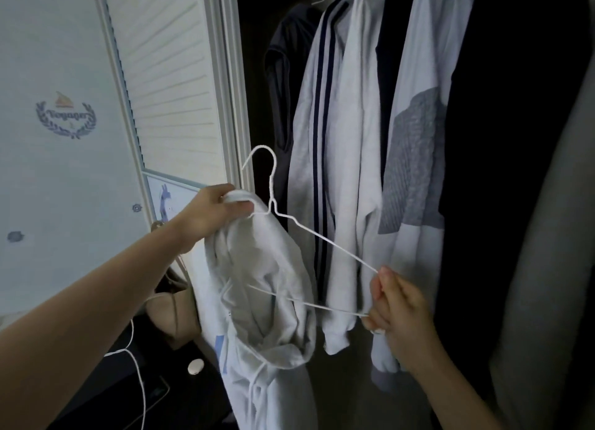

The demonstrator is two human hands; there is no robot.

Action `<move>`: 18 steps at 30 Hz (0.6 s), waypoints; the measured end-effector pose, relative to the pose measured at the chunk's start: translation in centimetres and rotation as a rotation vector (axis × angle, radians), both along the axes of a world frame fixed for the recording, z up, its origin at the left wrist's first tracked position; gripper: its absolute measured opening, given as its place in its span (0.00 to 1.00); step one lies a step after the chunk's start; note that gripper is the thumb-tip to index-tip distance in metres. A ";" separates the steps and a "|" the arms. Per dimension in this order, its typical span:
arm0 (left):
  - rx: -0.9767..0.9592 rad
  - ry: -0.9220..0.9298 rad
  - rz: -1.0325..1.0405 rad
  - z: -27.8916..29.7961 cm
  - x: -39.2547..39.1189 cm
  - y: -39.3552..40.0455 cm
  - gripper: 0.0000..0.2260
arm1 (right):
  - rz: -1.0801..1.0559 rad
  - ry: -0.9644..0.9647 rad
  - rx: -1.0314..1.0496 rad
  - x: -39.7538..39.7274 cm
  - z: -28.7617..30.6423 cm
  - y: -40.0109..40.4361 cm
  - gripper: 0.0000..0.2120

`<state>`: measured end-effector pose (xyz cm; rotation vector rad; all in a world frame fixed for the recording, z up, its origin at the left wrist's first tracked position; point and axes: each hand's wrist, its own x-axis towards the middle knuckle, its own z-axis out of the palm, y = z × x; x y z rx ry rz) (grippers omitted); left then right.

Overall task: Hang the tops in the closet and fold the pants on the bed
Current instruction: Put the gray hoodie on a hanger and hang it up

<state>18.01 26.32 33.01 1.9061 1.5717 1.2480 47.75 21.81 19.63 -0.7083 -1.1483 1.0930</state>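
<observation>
White louvred closet door on the far left, with a pale panel beside it that has a little "Voyager" crest printed on it. Down low there's a white cable trailing over something dark. Moving right, the person's left hand is bunched around the neck edge of a white hoodie, fingers curled tight into the fabric. It's soft, crumpled, hood sagging open, drawstring dangling, small blue patch near the bottom. It hangs in front of the open closet, not on the rail. A thin white wire hanger is half fed into it, hook pointing up. The right hand pinches the hanger's far corner. Behind: hung tops, one grey-white with navy stripes, then dark ones.
</observation>
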 end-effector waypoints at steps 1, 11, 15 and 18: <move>0.002 -0.022 -0.040 0.1 0.6 -0.2 0.03 | 0.015 0.049 -0.045 0.4 -0.2 0.2 0.17; 0.022 0.019 -0.288 1.6 7.2 -1.0 0.12 | 0.020 -0.131 -0.197 0.7 -4.9 -0.5 0.29; -0.004 0.141 -0.272 1.5 9.0 -0.5 0.06 | 0.022 -0.439 -0.091 1.8 -5.0 -0.9 0.33; -0.027 0.092 -0.269 0.9 9.6 -0.3 0.04 | -0.233 -0.670 0.149 2.5 -5.0 -0.7 0.22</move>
